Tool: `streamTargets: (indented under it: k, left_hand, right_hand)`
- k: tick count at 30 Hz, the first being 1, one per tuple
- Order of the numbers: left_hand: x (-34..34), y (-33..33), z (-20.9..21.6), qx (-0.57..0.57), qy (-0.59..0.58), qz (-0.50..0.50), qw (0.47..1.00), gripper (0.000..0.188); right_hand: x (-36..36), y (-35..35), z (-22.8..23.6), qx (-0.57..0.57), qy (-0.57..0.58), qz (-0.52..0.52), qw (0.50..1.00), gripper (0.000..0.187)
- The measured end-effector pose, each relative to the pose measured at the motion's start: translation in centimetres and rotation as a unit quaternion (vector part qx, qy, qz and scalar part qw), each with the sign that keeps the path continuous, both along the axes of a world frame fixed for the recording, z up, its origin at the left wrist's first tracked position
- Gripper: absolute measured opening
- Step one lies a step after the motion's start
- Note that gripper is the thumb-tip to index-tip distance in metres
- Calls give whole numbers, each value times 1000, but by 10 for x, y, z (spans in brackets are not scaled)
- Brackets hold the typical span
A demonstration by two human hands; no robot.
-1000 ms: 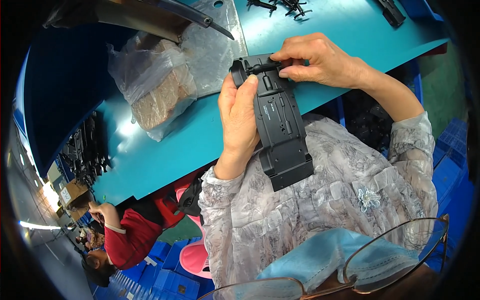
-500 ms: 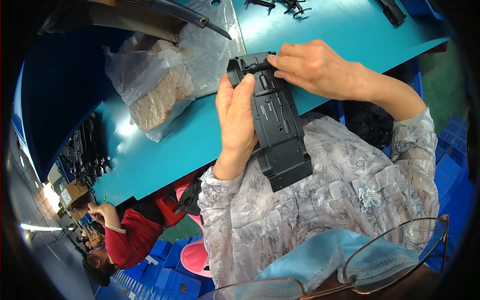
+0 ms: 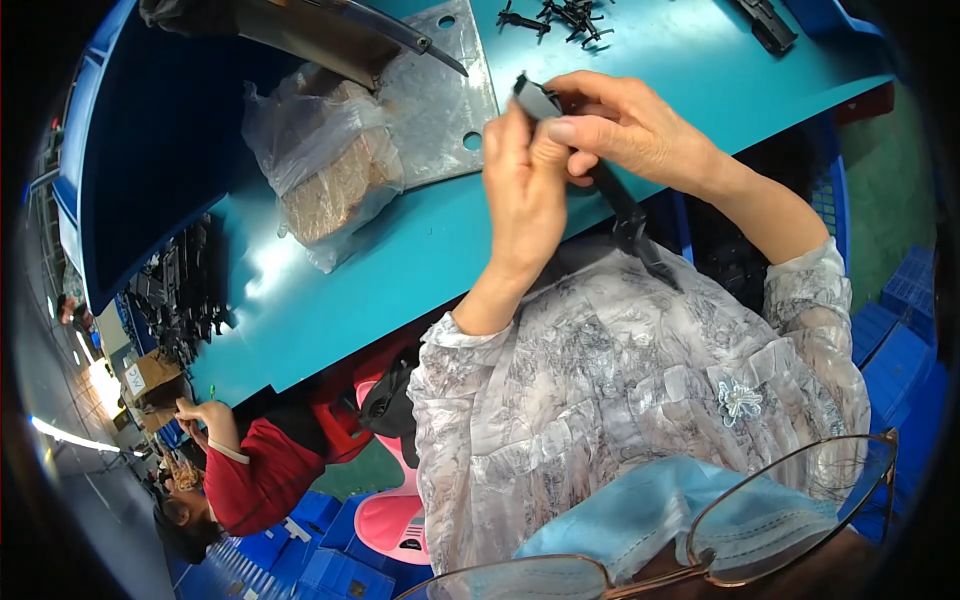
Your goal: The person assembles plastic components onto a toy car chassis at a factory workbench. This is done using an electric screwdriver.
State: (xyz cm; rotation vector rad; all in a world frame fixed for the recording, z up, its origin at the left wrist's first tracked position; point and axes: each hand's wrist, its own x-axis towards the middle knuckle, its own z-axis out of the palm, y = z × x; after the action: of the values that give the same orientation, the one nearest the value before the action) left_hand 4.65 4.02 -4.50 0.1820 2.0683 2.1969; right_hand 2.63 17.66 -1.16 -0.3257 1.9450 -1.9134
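A long black plastic part [image 3: 625, 205], shaped like a toy car chassis, is turned on its edge between my hands in front of my body. My left hand [image 3: 525, 195] is closed around its upper end, with the fingertips partly hidden. Close against it, my right hand [image 3: 640, 130] grips the same end with thumb and bent fingers. Whether the right fingers also pinch a smaller piece cannot be seen. The lower end of the part hangs near my patterned top.
Small black axle-like parts [image 3: 575, 20] and another black part [image 3: 768, 25] lie farther back on the teal table [image 3: 330, 320]. To the left are a plastic-wrapped brown block [image 3: 345, 185], a metal plate [image 3: 440, 120] and stacked black parts [image 3: 180, 290]. A person in red [image 3: 265, 470] sits beyond.
The black chassis has been rolled from showing its broad face to standing on edge. My left hand has moved right and up, and both hands are now closer together.
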Motion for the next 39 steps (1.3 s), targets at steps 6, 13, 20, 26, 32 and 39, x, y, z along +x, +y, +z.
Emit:
streamTargets:
  k: [6, 13, 20, 26, 32, 39]
  left_hand:
    - [0, 1, 2, 119, -2, 25, 993, 37]
    - [-6, -26, 22, 108, -113, 82, 984, 37]
    - [-5, -35, 23, 228, -224, 60, 946, 24]
    - [-5, -44, 28, 262, -223, 59, 937, 23]
    - [-4, -52, 37, 247, -208, 80, 943, 19]
    - [0, -51, 47, 335, -211, 88, 914, 10]
  right_hand:
    - [-7, 4, -12, -141, -116, -90, 979, 25]
    - [-6, 4, -27, -194, -178, -75, 962, 28]
    - [-10, -11, -15, -196, -188, -68, 960, 30]
    - [-15, -16, -13, -199, -165, -96, 961, 25]
    - [-28, -12, -7, -202, -147, -20, 968, 20]
    - [-24, -21, -7, -245, -148, -29, 958, 18]
